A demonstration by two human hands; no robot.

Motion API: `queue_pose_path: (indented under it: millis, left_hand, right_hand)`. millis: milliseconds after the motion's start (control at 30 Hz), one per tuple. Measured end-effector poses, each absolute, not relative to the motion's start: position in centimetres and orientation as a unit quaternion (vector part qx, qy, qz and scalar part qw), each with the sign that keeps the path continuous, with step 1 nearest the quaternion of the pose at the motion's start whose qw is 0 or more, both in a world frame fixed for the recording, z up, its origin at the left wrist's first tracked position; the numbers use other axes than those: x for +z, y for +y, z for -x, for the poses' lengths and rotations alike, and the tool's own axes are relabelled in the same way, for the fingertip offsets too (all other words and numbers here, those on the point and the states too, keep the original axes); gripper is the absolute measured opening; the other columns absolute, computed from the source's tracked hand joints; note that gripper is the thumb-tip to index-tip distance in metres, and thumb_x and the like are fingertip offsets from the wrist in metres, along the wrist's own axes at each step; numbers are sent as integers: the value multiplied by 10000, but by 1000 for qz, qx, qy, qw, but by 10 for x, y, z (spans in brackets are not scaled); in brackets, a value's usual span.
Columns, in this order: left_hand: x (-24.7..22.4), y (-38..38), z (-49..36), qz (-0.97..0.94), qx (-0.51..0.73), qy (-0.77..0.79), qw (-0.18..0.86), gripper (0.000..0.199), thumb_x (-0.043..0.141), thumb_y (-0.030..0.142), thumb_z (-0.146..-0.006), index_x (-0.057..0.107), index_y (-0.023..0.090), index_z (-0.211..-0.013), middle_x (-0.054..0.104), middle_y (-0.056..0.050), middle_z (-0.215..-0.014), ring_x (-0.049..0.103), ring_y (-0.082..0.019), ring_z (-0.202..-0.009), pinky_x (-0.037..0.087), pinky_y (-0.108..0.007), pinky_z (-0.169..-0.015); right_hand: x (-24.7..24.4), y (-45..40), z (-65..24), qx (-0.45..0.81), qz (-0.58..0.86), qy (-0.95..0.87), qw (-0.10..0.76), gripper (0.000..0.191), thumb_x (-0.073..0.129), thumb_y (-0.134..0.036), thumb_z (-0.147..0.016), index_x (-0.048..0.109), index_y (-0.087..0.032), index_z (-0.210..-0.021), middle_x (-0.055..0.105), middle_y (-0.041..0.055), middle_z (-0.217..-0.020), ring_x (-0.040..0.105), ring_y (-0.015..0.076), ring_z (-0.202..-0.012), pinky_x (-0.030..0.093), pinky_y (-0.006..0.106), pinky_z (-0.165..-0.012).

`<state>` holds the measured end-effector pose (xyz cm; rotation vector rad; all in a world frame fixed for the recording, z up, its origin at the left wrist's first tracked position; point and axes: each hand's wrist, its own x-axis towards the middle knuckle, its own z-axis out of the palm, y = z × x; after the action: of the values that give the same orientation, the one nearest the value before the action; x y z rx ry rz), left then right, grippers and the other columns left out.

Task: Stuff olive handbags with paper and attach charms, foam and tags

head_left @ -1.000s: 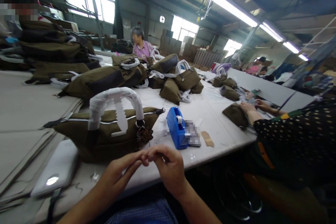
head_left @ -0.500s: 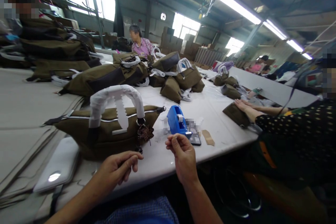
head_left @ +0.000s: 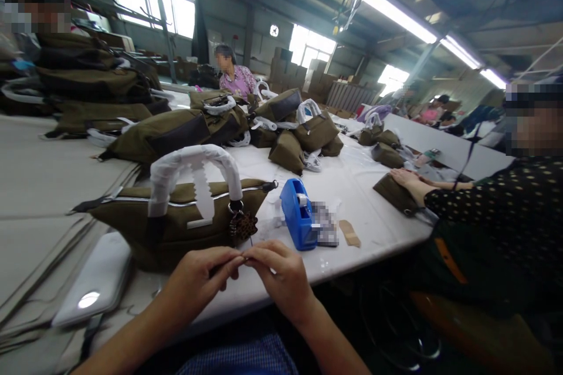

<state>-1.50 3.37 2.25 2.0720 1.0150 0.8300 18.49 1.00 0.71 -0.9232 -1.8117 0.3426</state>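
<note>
An olive bag (head_left: 189,211) with wrapped white handles stands on the white table, a leopard-print charm (head_left: 243,225) hanging from its handle ring. Just in front of it, my left hand (head_left: 206,272) and my right hand (head_left: 279,272) meet at the fingertips. Both are pinched closed around something too small to make out. The blue tape dispenser (head_left: 299,214) stands beyond my right hand, next to a blurred dark flat object (head_left: 326,225).
A brown paper piece (head_left: 349,233) lies right of the dispenser. More olive bags (head_left: 303,132) are heaped behind. A white device (head_left: 94,281) lies at left. At right, a person's hands rest on another bag (head_left: 396,193).
My right hand has moved left, away from the tape dispenser, to meet my left hand. The dispenser now stands turned slightly and more upright. The person at right leans further into view.
</note>
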Motion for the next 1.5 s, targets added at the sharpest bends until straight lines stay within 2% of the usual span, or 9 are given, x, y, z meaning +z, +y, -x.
queue_pose_path:
  millis: [200, 333, 600, 800, 1000, 1100, 1233, 1367, 1500]
  left_hand:
    - [21, 53, 24, -756, 438, 468, 134, 334, 582, 509, -986, 748, 249, -1114, 798, -51, -1058, 763, -232, -932, 593, -313, -871]
    - [23, 60, 25, -767, 426, 478, 48, 315, 549, 450, -1002, 729, 227, -1132, 779, -45, -954, 753, -221, -790, 596, -313, -782]
    - [20, 64, 22, -780, 403, 479, 13, 365, 530, 468, -1018, 721, 203, -1182, 740, -19, -800, 659, -188, -564, 537, -298, -605]
    - [21, 63, 22, -779, 399, 484, 14, 342, 527, 447, -1021, 724, 212, -1171, 751, -15, -802, 665, -186, -564, 533, -290, -605]
    - [22, 67, 21, -788, 401, 467, -9, 396, 453, 457, -1054, 724, 188, -1158, 797, -63, -942, 749, -205, -711, 566, -278, -676]
    - [22, 68, 20, -785, 377, 486, -75, 449, 410, 449, -1072, 742, 157, -1149, 789, -108, -988, 766, -237, -754, 581, -312, -704]
    - [28, 68, 18, -771, 277, 545, -180, 317, 520, 365, -1042, 768, 207, -1162, 774, -111, -1044, 756, -271, -714, 525, -330, -545]
    - [34, 70, 17, -771, 226, 563, -194, 226, 668, 350, -976, 781, 260, -1149, 772, -73, -919, 749, -266, -700, 475, -295, -515]
    - [36, 75, 16, -771, 195, 576, -188, 232, 613, 379, -1009, 785, 271, -1120, 762, -71, -842, 737, -268, -665, 420, -295, -503]
  right_hand:
    - [18, 37, -204, 17, 467, -711, 525, 184, 626, -197, -1014, 793, -252, -1068, 767, 53, -977, 712, 187, -929, 574, 307, -889]
    - [15, 58, -210, -37, 507, -712, 484, 199, 604, -225, -1026, 795, -263, -1062, 772, 46, -988, 711, 213, -937, 562, 324, -885]
    - [7, 73, -208, -2, 510, -724, 465, 179, 628, -207, -1015, 795, -260, -1049, 775, 26, -993, 692, 209, -937, 536, 307, -866]
    - [8, 74, -202, 42, 491, -724, 483, 147, 670, -166, -984, 790, -237, -1031, 769, 23, -982, 690, 204, -941, 531, 298, -888]
    - [12, 75, -194, 43, 486, -731, 476, 169, 685, -116, -958, 790, -234, -1018, 766, 19, -968, 692, 199, -941, 523, 282, -872]
    - [13, 76, -190, 39, 476, -739, 475, 185, 687, -87, -944, 792, -224, -1011, 765, 20, -960, 689, 199, -923, 520, 284, -855]
    - [14, 80, -185, 42, 470, -745, 471, 202, 695, -66, -929, 794, -218, -1017, 772, 23, -984, 688, 203, -932, 522, 289, -864]
    - [15, 84, -183, 28, 471, -748, 466, 207, 706, -77, -927, 793, -239, -1023, 775, 11, -998, 682, 206, -935, 517, 297, -862]
    - [17, 86, -181, 26, 469, -753, 461, 198, 701, -88, -935, 790, -244, -1020, 780, -2, -1002, 665, 201, -915, 511, 300, -854]
